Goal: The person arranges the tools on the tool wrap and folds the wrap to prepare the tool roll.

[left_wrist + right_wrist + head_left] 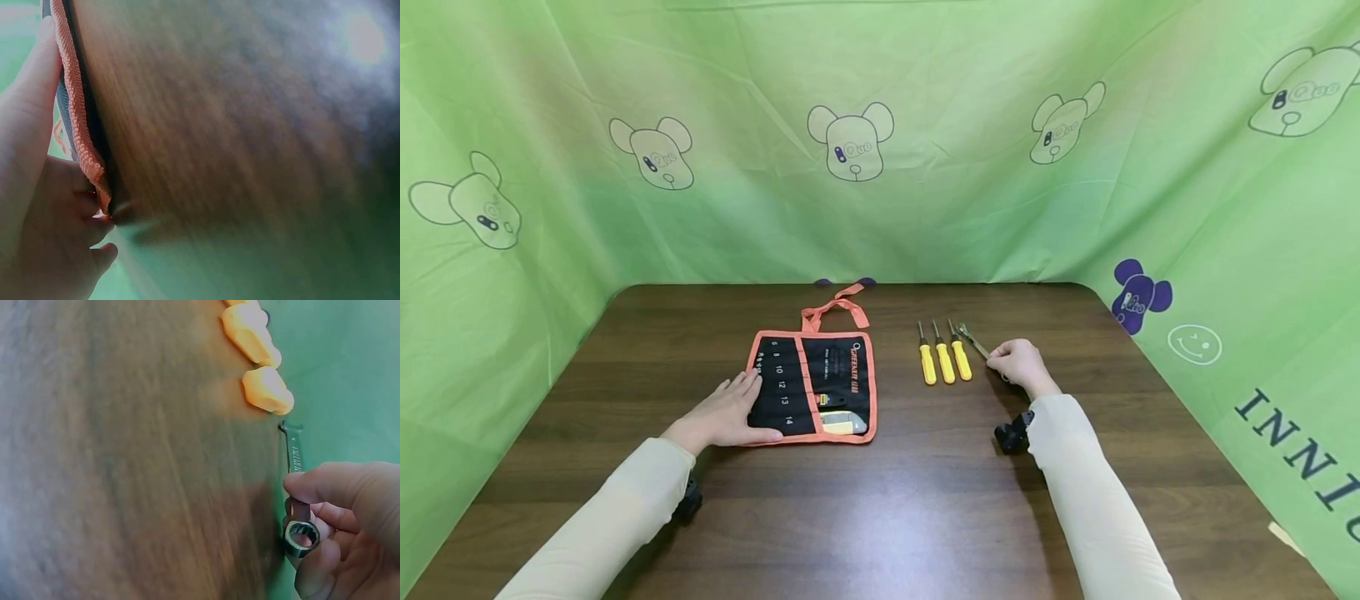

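Note:
My left hand (727, 410) rests on the near left corner of a black tool pouch (835, 358) with orange trim. Its thumb lies along the pouch's near edge and its fingers are at the left edge. In the left wrist view the orange edging (76, 106) runs past the thumb. My right hand (1018, 364) pinches a combination wrench (974, 342) between thumb and fingers. The wrench's ring end (302, 537) shows close to the palm, while its open end points toward the screwdrivers. Three yellow-handled screwdrivers (945, 363) lie side by side just left of the wrench.
A yellow and grey utility knife (842, 422) sits in the pouch's lower right pocket. Orange tie straps (835, 310) trail from the pouch's far edge. All lies on a dark wooden table (880, 508), with a green printed cloth (760, 217) hanging behind and beside it.

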The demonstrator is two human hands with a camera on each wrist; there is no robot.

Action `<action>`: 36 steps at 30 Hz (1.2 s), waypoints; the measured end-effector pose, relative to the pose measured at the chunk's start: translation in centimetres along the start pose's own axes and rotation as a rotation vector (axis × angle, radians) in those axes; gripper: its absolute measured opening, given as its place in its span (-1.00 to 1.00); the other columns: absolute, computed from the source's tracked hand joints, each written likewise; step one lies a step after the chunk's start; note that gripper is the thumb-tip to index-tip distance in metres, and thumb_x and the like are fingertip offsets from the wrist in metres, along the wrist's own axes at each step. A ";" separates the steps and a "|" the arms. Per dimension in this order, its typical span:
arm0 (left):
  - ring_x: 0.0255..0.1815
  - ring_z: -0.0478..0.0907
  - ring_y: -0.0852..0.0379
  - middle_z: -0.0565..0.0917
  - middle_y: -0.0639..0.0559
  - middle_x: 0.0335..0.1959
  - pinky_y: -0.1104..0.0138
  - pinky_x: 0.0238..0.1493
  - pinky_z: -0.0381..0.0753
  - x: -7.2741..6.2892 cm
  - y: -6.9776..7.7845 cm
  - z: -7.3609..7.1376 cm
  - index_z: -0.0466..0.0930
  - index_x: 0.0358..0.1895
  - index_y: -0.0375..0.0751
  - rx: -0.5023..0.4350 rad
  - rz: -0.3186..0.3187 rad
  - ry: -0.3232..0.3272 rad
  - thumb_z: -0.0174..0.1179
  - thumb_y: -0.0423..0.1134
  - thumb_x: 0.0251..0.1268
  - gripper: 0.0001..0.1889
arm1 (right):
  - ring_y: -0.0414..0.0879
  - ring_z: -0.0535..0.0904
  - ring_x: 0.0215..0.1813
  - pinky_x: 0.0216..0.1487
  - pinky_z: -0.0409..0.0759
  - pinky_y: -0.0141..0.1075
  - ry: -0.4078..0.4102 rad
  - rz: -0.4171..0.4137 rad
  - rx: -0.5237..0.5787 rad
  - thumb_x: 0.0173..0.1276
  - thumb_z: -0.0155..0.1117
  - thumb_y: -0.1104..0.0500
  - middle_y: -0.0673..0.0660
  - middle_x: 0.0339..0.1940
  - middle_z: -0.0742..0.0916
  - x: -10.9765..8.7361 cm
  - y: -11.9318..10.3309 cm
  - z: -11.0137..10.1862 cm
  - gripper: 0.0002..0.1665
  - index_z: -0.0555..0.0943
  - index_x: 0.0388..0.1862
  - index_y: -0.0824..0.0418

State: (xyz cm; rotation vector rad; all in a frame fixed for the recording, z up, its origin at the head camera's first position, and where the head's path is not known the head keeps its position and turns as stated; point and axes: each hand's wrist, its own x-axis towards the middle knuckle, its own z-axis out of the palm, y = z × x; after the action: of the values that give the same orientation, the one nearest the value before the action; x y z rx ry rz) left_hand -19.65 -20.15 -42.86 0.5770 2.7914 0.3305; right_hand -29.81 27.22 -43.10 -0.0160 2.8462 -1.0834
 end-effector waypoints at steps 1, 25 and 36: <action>0.41 -0.13 -0.23 -0.03 -0.38 0.40 -0.06 0.31 -0.10 0.0 0.0 0.0 -0.03 0.37 -0.52 0.001 0.000 -0.001 0.00 0.46 0.01 0.14 | -0.17 0.44 -0.63 -0.58 0.44 -0.32 0.003 0.011 0.024 0.20 0.21 0.28 0.03 -0.69 0.55 0.0 0.1 0.0 -0.83 0.60 -0.35 0.42; 0.40 -0.13 -0.25 -0.02 -0.38 0.39 -0.06 0.31 -0.10 0.0 0.1 -0.1 -0.02 0.37 -0.52 -0.005 -0.003 0.003 0.01 0.44 0.01 0.13 | -0.28 0.32 -0.66 -0.66 0.34 -0.42 0.026 -0.016 0.296 0.26 0.22 0.22 -0.04 -0.58 0.53 -0.1 -1.8 -1.0 -0.67 0.55 -0.14 0.49; 0.40 -0.13 -0.24 -0.03 -0.37 0.40 -0.07 0.31 -0.10 0.1 -0.1 0.1 -0.03 0.37 -0.51 -0.003 -0.009 0.001 0.00 0.46 0.00 0.15 | -0.30 0.34 -0.65 -0.67 0.36 -0.44 -0.017 -0.032 0.341 0.29 0.22 0.18 0.01 -0.53 0.57 -0.2 -4.2 -1.2 -0.62 0.53 -0.07 0.47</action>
State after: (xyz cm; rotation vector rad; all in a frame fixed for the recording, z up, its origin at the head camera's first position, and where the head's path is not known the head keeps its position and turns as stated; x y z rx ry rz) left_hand -19.72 -20.19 -42.96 0.5632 2.7936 0.3332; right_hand -29.78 24.89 -39.36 -0.0455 2.6150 -1.5501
